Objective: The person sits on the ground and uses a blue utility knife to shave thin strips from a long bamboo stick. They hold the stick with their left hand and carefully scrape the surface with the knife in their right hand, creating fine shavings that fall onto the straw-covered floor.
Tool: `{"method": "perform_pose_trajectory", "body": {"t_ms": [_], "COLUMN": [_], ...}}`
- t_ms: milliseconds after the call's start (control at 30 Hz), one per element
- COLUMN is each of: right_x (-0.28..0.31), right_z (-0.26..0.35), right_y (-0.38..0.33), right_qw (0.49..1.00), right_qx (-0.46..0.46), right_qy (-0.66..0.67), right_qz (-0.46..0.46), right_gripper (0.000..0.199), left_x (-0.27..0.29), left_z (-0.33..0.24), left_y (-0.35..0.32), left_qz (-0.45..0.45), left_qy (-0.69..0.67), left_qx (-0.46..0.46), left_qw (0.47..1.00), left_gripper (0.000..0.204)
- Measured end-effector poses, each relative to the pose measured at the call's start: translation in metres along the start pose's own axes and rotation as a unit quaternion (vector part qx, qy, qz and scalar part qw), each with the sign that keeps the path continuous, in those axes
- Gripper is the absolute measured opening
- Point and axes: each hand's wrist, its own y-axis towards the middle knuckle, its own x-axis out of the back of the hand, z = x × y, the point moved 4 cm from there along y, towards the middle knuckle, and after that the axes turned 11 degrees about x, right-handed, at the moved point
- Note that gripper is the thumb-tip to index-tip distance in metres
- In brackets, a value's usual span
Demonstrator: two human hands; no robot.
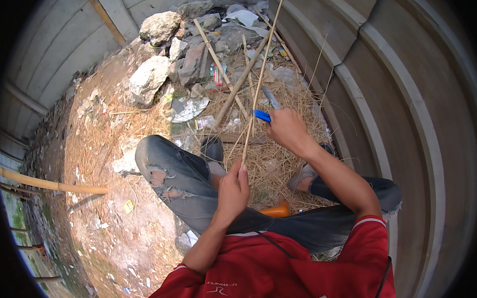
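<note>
Bamboo strip (258, 86) gripped in left hand (233, 190), blue-and-grey tool (262, 115) in right hand (290, 129)

The long, thin strip rises from the seated person's left hand and leans slightly right toward the far edge of the view. At the strip's near end, the left hand pinches it, thumb lying along it and fingers curled. Just right of the strip's middle, the right hand is clenched around the tool. The tool's blue part sticks out toward the strip, while its grey part points away from the person. Whether the blue part touches the strip or merely overlaps it from this angle cannot be told.

A thicker pole (235, 96) slants beneath the strip's far half, and a paler pole (213, 53) lies left of it. Farther left of the strip sit pale rocks (147, 78). Straw-like slivers (266, 168) litter the ground under it. Torn jeans (189, 200) spread on both sides of the strip's near end; just right of that end, an orange object (276, 209) shows, partly hidden. Well right of the strip curves a ribbed wall (427, 155).
</note>
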Motion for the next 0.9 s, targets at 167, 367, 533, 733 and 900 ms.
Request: {"method": "perform_pose_trajectory", "body": {"t_ms": [167, 367, 533, 733, 900], "right_x": [-0.004, -0.014, -0.034, -0.016, -0.024], "right_z": [0.029, 0.045, 0.032, -0.087, -0.053], "right_y": [-0.028, -0.037, -0.028, 0.03, 0.006], "right_qw": [0.997, 0.996, 0.995, 0.993, 0.998], "right_qx": [0.055, 0.057, 0.084, -0.109, -0.037], "right_qy": [0.021, 0.039, -0.003, -0.042, -0.022], "right_qz": [0.04, 0.052, 0.054, 0.001, 0.049], "right_gripper": [0.015, 0.013, 0.017, 0.021, 0.018], "left_x": [0.001, 0.007, 0.005, -0.028, -0.018], "left_z": [-0.013, -0.016, -0.019, -0.001, 0.003], "left_y": [0.009, 0.025, 0.021, -0.031, -0.013], "left_qz": [-0.011, -0.03, -0.036, 0.06, 0.054], "left_qy": [-0.016, 0.002, 0.039, 0.035, 0.008], "left_qx": [-0.016, -0.031, -0.013, 0.01, 0.044], "left_qw": [1.0, 0.999, 0.998, 0.998, 0.998], "left_gripper": [0.032, 0.029, 0.031, 0.037, 0.038]}}
